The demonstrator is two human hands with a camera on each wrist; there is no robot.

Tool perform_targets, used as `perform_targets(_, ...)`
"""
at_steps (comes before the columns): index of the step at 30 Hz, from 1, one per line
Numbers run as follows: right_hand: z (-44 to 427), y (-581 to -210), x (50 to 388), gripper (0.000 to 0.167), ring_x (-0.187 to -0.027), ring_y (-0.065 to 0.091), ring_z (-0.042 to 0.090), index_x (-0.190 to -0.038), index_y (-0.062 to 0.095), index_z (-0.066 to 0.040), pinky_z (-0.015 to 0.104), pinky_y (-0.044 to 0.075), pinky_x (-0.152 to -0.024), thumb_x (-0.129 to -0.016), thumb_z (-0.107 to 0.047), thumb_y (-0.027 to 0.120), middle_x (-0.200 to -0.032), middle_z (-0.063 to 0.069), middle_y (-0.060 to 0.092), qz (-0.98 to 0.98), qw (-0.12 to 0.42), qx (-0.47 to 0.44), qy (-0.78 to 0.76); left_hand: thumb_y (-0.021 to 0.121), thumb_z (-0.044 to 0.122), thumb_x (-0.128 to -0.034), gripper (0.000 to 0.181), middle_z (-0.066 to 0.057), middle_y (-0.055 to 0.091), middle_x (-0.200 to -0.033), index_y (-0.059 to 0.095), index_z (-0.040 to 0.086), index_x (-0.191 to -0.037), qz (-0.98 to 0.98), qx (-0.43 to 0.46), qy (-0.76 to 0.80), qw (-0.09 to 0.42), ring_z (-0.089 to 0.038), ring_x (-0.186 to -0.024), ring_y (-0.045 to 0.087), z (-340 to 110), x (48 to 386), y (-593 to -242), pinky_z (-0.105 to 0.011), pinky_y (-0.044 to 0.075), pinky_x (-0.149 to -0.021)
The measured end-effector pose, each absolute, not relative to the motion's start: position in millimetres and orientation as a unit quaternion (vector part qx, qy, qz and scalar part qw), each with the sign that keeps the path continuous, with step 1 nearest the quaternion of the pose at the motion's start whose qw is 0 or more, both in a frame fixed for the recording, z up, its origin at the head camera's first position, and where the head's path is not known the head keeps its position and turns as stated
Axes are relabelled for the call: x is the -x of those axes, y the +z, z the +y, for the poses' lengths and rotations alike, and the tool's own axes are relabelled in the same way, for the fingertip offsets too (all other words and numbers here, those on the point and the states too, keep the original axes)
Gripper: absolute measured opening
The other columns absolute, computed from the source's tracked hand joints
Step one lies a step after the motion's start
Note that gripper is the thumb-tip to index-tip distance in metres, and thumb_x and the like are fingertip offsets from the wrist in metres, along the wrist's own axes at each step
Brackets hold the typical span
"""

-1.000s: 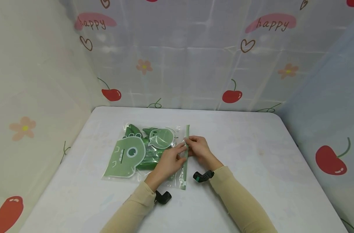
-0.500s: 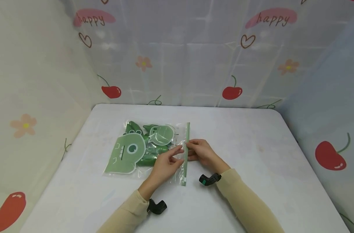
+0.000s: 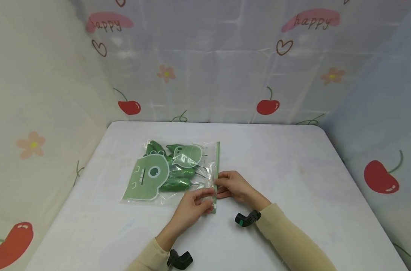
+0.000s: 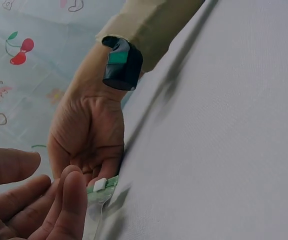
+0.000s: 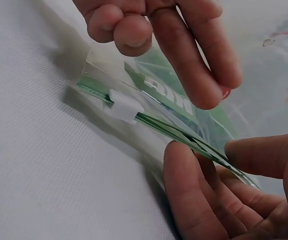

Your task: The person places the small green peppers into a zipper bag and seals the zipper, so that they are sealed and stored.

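A clear slider bag [image 3: 145, 180] printed with green cartoon dinosaurs lies flat, its green zip edge [image 3: 218, 154] to the right. Inside show several green peppers [image 3: 176, 184] with thin stems. My right hand [image 3: 235, 186] pinches the zip edge between thumb and fingers; in the right wrist view the green strips part slightly there. Near the zip's close end sits a white slider [image 5: 124, 106]. My left hand [image 3: 190, 209] hovers over that corner, thumb and fingers apart; in the right wrist view its fingers [image 5: 184, 55] stand above the slider, seemingly not touching it.
The bag lies on a white table [image 3: 293, 169] with rounded far corners. Patterned curtains [image 3: 205, 67] with cherries and flowers enclose the back and both sides. A black wrist camera [image 3: 247, 218] sits on the right wrist, another wrist camera [image 3: 179, 259] on the left.
Both hands have slid toward me along the zip edge, the left one to the slider end, uncovering more peppers. The bag has stayed nearly in place.
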State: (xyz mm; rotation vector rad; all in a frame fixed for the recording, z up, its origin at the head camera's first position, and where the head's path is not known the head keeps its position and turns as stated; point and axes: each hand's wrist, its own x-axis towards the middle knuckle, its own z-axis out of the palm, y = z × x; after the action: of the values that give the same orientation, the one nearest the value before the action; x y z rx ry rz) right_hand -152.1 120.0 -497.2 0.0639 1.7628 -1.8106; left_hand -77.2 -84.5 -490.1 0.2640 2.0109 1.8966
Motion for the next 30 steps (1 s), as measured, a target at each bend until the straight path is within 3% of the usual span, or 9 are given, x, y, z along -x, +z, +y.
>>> perform_targets(7,119,-501,147,0.040,-0.072,0.073,0.015,-0.134,0.056,0.011,0.031,0.064,-0.069,-0.102,-0.012,0.061,-0.094,0.011,0.072,0.659,0.310,-0.024,-0.685,0.064,0.007,-0.0985,0.040,-0.030,0.066,-0.130,0.060,-0.008,-0.135,0.667,-0.051,0.710,0.222,-0.015,-0.083,0.073,-87,65,-491,-0.026,0.062,-0.076)
perform_targets(22,123,-497,136,0.039,-0.070,0.070,0.012,-0.132,0.057,0.011,0.026,0.063,-0.067,-0.099,-0.008,0.065,-0.088,0.005,0.072,0.667,0.293,-0.019,-0.685,0.067,0.011,-0.0985,0.044,-0.025,0.070,-0.125,0.058,-0.013,-0.135,0.598,-0.010,0.743,0.301,-0.012,-0.087,0.073,-86,37,-491,-0.026,0.062,-0.078)
perform_targets(30,123,-494,136,0.040,-0.070,0.069,0.010,-0.133,0.054,0.013,0.024,0.061,-0.065,-0.098,-0.004,0.065,-0.087,0.001,0.074,0.655,0.276,-0.018,-0.703,0.062,0.020,-0.1031,0.054,-0.024,0.065,-0.136,0.048,-0.012,-0.145,0.505,0.038,0.780,0.366,-0.024,-0.103,0.075,-81,30,-492,-0.034,0.062,-0.091)
